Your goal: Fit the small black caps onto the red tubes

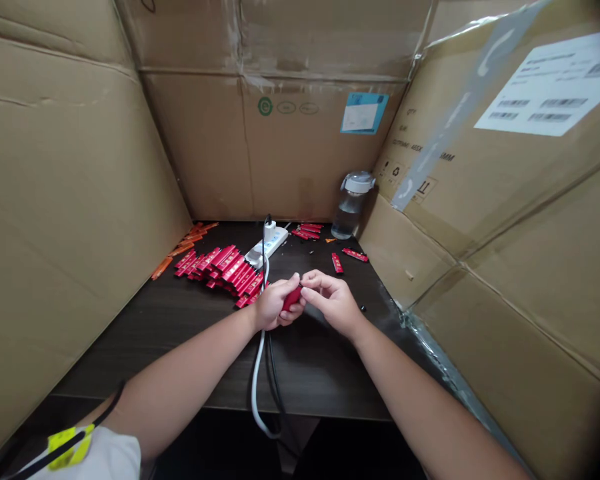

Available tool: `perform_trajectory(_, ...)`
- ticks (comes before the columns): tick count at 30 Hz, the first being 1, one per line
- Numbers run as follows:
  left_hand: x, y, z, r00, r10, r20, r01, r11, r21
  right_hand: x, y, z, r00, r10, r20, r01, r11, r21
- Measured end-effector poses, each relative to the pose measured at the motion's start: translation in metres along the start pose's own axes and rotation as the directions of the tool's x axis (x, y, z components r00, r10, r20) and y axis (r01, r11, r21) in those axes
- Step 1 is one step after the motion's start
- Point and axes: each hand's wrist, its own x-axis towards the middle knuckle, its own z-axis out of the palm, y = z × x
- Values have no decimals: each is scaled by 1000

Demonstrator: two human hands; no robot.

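Left hand (279, 305) curled shut around a small red piece (293, 299), most of it hidden in the palm, only the end showing past the thumb. Right hand (333, 303) right up against it, fingers (311, 284) bent and bunched, tips at the red piece's end; too small to tell if they pinch anything. Both hands over the middle of a dark wooden table (310, 373), near its front edge.

Behind the left hand, a big heap of red sticks (220, 272), packed in overlapping rows, its nearest ones just beside that hand. Loose orange sticks (183, 248) along the back-left corner against the cardboard wall (70, 200). White power strip (267, 245) near the back edge, a white cable (257, 393) and a black cable (275, 380) running from it forward past the left hand and over the front edge. Small red cluster (307, 231) at the back, two loose red sticks (337, 263) (355, 255) right of centre. Clear plastic water bottle (351, 207) in the back-right corner, upright. Right cardboard wall (510, 267) has a white barcode label (555, 83).
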Motion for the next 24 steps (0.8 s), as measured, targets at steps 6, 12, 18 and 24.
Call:
perform_trajectory(6, -3, 6, 2, 990, -73, 120, 77, 997, -32, -1, -1, 2, 997, 64, -50, -62, 997, 55)
perform_trajectory(12, -2, 0, 9, 999, 34, 37, -38, 992, 123, -2, -7, 4, 996, 8, -92, -17, 995, -96)
perform_trajectory(18, -4, 11, 14, 934, 350, -67, -259, 795, 548, 1, 6, -5, 975, -62, -212, 29, 987, -156)
perform_trajectory(24, -31, 60, -38, 469, 876, -110, 87, 79, 993, 6, 13, -14, 949, 104, -298, -188, 944, -272)
